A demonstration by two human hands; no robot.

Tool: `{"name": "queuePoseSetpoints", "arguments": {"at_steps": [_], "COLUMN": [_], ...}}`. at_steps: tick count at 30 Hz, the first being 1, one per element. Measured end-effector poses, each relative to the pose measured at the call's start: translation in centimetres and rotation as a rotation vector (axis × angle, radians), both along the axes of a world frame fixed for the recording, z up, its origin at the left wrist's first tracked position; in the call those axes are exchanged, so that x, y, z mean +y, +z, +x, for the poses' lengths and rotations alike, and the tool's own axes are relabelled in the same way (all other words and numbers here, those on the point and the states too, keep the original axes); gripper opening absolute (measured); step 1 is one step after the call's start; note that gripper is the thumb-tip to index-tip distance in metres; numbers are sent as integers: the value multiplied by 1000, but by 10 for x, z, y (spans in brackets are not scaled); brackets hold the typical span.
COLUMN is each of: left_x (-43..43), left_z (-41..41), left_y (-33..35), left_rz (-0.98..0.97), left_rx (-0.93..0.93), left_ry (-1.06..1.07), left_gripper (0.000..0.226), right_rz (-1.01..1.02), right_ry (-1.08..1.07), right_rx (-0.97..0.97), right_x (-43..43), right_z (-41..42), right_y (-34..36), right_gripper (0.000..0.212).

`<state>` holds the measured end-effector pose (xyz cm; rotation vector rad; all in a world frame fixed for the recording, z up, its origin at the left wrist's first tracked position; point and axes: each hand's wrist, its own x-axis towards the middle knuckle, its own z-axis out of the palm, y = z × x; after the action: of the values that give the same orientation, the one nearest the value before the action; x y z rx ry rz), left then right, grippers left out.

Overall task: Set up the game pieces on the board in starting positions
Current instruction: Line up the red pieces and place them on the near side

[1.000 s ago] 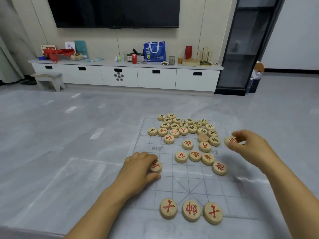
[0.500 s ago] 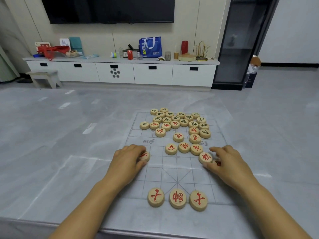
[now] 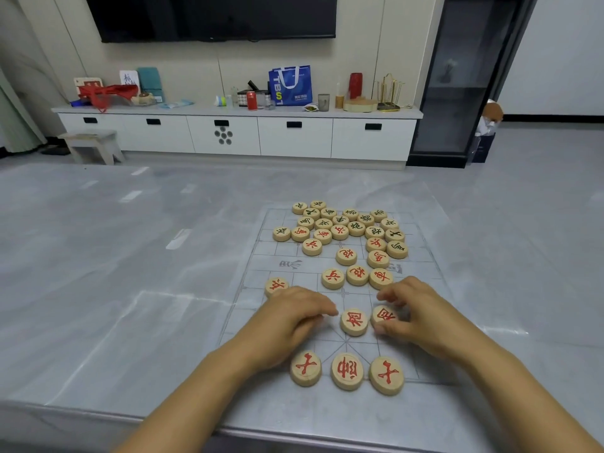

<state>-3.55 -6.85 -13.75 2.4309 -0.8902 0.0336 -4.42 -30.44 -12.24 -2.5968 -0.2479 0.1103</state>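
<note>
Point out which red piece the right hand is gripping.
The right disc of the pair above the bottom row, pinched by the right hand; its neighbour lies ungripped.

Table [image 3: 130, 289] L of board [image 3: 421, 266] free; far end jammed w/ piece cluster [image 3: 340, 220]; three-piece row [image 3: 347, 371] blocks near edge.

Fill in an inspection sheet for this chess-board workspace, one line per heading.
Surface: grey marble-look table carrying a printed grid board.
Job's things: three red pieces lined on the near row; mixed heap at the far end; loose pieces mid-board.
Clutter: nothing seen.
Grippers: left hand loosely curled, nothing held; right hand pinches a red disc.
Cables: nothing seen.
Surroundings: white cabinet bearing a blue bag, television above.
</note>
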Motion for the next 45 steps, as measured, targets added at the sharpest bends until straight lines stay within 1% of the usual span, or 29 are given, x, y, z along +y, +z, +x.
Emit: {"name": "queuePoseSetpoints", "arguments": {"at_steps": [1,3,6,10,13,14,17,20,22,25,26,27,30,33,34,36,37,41,45], "left_x": [-4,-9,-9,9,28,35,55,68,71,70,69,68,69,70,69,66,64,62,58], "left_z": [-1,-1,2,7,1,-2,-10,-19,-26,-33,-34,-35,-36,-33,-32,-31,-32,-35,-39], "left_y": [0,-2,-2,0,1,1,-2,-6,-4,3,6,8,11,11,11,11,11,12,15], "left_rz": [28,128,220,227,208,208,187,147,129,126,133,128,81,92,107,110,111,151,154], "left_rx": [8,22,23,-42,-112,-125,-99,-69,-38,-17,9,42,194,282,294,302,295,236,231], "left_ry": [-34,-88,-81,-8,29,45,100,89,116,131,135,137,194,209,206,217,225,219,206], "left_gripper": [46,41,51,44,57,57,46,33,32,26,21,21,44,53,52,50,48,37,35], "right_rz": [-22,-42,-24,-26,-40,-44,-22,0,3,14,14,10,4,6,-7,-25,-28,-23,-23], "right_ry": [-7,-1,7,0,1,-3,-21,3,30,60,74,87,79,28,22,24,29,30,33], "right_rx": [0,0,28,68,62,56,32,17,14,2,0,7,41,41,31,8,-1,12,37], "right_x": [0,1,-3,-18,-29,-32,-36,-41,-45,-47,-47,-47,-45,-44,-44,-41,-40,-37,-35], "right_z": [-1,-2,-6,-16,-26,-29,-38,-47,-53,-59,-60,-61,-64,-64,-64,-64,-65,-66,-66], "right_y": [0,-1,-1,3,4,3,1,0,0,0,-1,-1,-1,-2,-4,-5,-5,-3,-3], "right_gripper": [45,41,40,37,36,36,26,22,22,25,26,29,42,66,61,38,32,28,28]}}
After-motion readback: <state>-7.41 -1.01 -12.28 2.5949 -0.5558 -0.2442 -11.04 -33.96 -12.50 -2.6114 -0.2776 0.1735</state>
